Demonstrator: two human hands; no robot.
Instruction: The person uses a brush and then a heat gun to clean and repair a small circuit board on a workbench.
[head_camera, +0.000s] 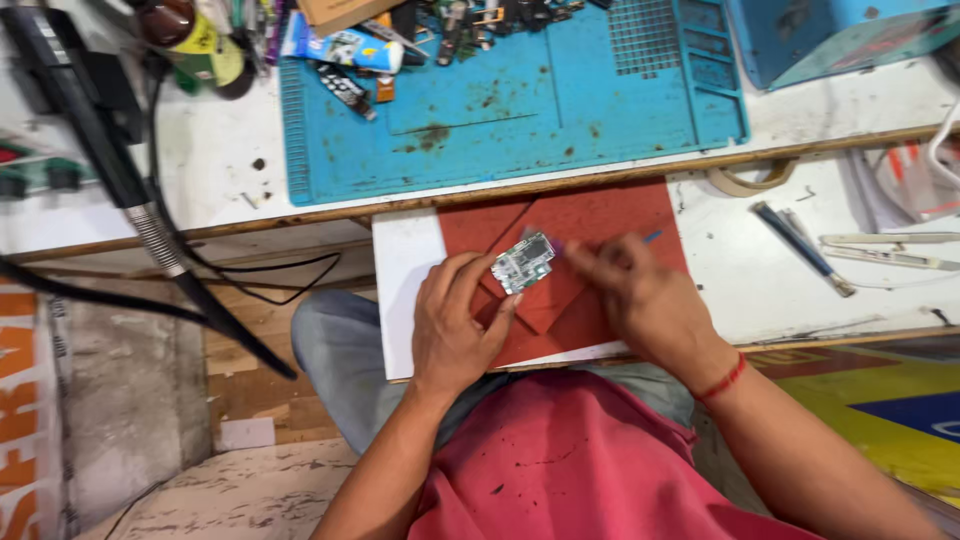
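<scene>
Small circuit board (523, 262) was pinched at its edge between thumb and fingertips of the left hand (455, 325), raised and tilted just above the red mat (600, 215), likely so its face was open to the tool. Right hand (640, 290) was closed on a thin blue-tipped tool (650, 237), tip end apparently at the board's right edge; blur hid the contact. Mat lay on a white board (405, 290) across the lap, a close work surface. Blue work mat (520, 100) and tweezers (880, 248) lay well apart
</scene>
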